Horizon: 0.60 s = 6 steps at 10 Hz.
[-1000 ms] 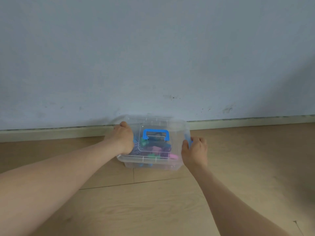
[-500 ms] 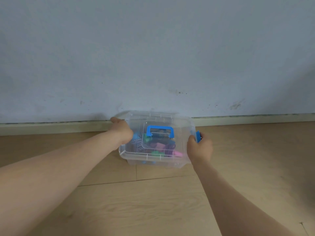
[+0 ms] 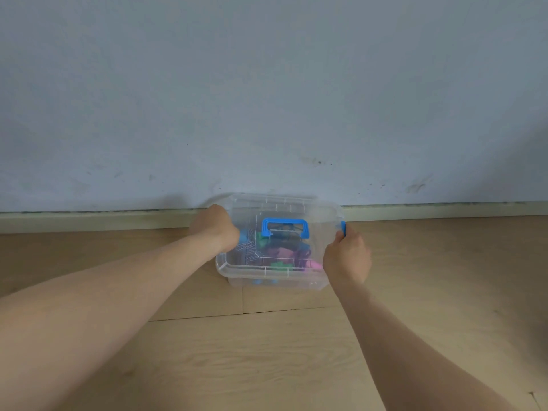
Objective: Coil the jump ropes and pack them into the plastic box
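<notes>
Both hands clasp the ends of the plastic box [image 3: 267, 275]. The left hand [image 3: 215, 229] is curled over the left end with its fingers hidden on the far side. The right hand [image 3: 347, 259] is wrapped round the right end just below a blue latch [image 3: 343, 228]. Holding it at opposite ends looks meant to steady the box and press the lid [image 3: 296, 204] down evenly, or to slide it into place; I cannot tell which. The box appears to sit on the floor [image 3: 267, 351] close against the baseboard [image 3: 89, 222], though whether they touch is unclear. Its lid is on, with a blue handle [image 3: 285, 225] lying flat across the top, so the packing seems all but done. Through the clear, slightly ribbed plastic the jump ropes [image 3: 284, 253] show as a crowded tangle of pink, green, blue and dark cord, with one stretch patterned like a braid. The box is a rounded rectangle, thin-walled, glossy and probably a little flexible under the squeeze. Pale wood-grain planks with dark seams make up the floor. A dull, scuffed grey-blue wall [image 3: 267, 99] rises above the plain cream baseboard.
</notes>
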Motion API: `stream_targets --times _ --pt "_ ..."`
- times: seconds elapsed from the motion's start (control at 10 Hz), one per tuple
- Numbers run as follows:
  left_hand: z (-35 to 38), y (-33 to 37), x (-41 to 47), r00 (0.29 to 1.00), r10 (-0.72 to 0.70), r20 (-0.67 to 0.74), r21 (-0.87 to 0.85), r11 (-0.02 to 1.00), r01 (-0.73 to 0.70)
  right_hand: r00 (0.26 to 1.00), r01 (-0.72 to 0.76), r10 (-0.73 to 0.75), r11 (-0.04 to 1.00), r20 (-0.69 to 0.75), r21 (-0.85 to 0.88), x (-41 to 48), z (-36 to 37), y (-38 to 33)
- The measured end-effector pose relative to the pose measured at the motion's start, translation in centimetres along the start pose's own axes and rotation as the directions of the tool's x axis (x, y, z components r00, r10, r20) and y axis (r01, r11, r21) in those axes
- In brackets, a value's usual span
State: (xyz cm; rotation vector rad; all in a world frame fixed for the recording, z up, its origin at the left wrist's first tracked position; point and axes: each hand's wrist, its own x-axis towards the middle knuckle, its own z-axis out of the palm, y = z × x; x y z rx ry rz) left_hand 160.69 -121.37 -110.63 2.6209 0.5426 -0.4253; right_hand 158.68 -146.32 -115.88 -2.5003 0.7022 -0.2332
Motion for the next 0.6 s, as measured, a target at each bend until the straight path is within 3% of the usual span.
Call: stream_targets --times 0.2,0.3,0.4,0.5,0.6 --pt "0.0 -1.0 0.1 0.997 0.053 -0.057 -0.048 0.997 -0.056 0.976 0.131 -0.082 0.963 0.204 -0.235 1.1 0.1 -1.9" --pt "0.0 -1.7 0.4 0.996 0.073 -0.053 -0.109 0.991 -0.079 0.985 0.146 -0.093 0.906 0.148 -0.397 0.8 0.8 -2.9" --pt "-0.7 -2.1 0.3 0.992 0.102 -0.072 -0.112 0.988 -0.11 0.972 0.236 -0.213 0.897 0.102 -0.373 -0.6 0.6 -5.7" --pt "-1.7 -1.2 0.4 0.956 0.205 -0.208 -0.158 0.958 -0.24 0.899 0.429 -0.423 0.903 0.11 -0.033 -2.8 0.9 -9.8" --pt "-2.9 0.1 0.3 0.957 0.243 -0.157 -0.453 0.844 -0.289 0.85 0.336 -0.498 0.764 0.171 0.55 -4.3 -2.0 -14.1"
